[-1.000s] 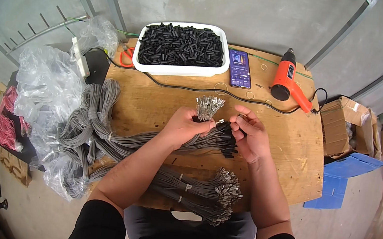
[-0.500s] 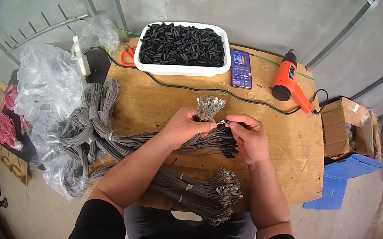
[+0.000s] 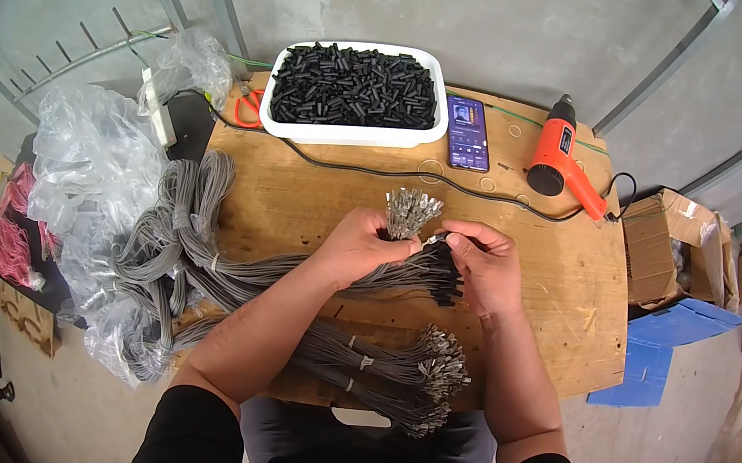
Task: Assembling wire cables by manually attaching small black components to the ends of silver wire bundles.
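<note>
My left hand point(image 3: 357, 247) is closed around a bundle of grey wires point(image 3: 262, 266), whose bare metal terminals point(image 3: 410, 213) fan out above the fist. One wire end pokes out to the right past the thumb. At that end my right hand point(image 3: 489, 269) pinches a small black sleeve point(image 3: 438, 239) between thumb and fingers; how far it covers the terminal is too small to tell. Below the right fingers, several wire ends in the bundle wear black sleeves point(image 3: 448, 289). Nearer me lie more tied grey wire bundles point(image 3: 359, 359) with bare metal terminals point(image 3: 441, 371).
A white tub point(image 3: 347, 137) full of black sleeves stands at the back, beside a phone point(image 3: 468, 135) and an orange heat gun point(image 3: 556, 150). The gun's black cord crosses the wooden table point(image 3: 567, 294). Clear plastic bags point(image 3: 92, 165) lie left; cardboard boxes point(image 3: 663, 246) stand right.
My left hand and the fan of terminals have shifted slightly right. The gap between my hands at the single wire end has narrowed; the right hand has barely moved.
</note>
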The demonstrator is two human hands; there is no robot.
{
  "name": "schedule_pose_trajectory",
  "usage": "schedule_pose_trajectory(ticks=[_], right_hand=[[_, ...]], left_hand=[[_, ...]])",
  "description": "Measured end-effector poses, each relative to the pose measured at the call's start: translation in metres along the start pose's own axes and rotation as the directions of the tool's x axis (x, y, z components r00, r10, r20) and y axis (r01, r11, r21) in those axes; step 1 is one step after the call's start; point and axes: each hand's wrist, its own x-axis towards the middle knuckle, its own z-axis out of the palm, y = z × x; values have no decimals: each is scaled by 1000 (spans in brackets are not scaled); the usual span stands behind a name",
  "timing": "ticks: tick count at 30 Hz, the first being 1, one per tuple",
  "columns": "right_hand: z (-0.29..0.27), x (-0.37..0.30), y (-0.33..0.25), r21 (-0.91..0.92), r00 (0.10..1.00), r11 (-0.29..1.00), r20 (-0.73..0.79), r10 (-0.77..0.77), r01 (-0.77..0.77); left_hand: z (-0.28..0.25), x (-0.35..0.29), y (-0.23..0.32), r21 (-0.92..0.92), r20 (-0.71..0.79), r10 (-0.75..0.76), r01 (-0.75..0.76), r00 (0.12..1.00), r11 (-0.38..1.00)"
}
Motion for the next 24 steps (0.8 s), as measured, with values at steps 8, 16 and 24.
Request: schedule_pose_trajectory(ticks=[8, 16, 24], right_hand=[[5, -3, -3, -57, 999, 998, -3, -38, 38], [7, -3, -2, -100, 998, 993, -15, -66, 65], [4, -1, 1, -84, 993, 993, -71, -93, 87]], left_hand=[[-2, 1, -3, 96, 8, 5, -6, 1000, 995], [-1, 1, -3, 147, -9, 17, -16, 1000, 989], [5, -1, 3, -87, 21, -11, 13, 1000, 996]])
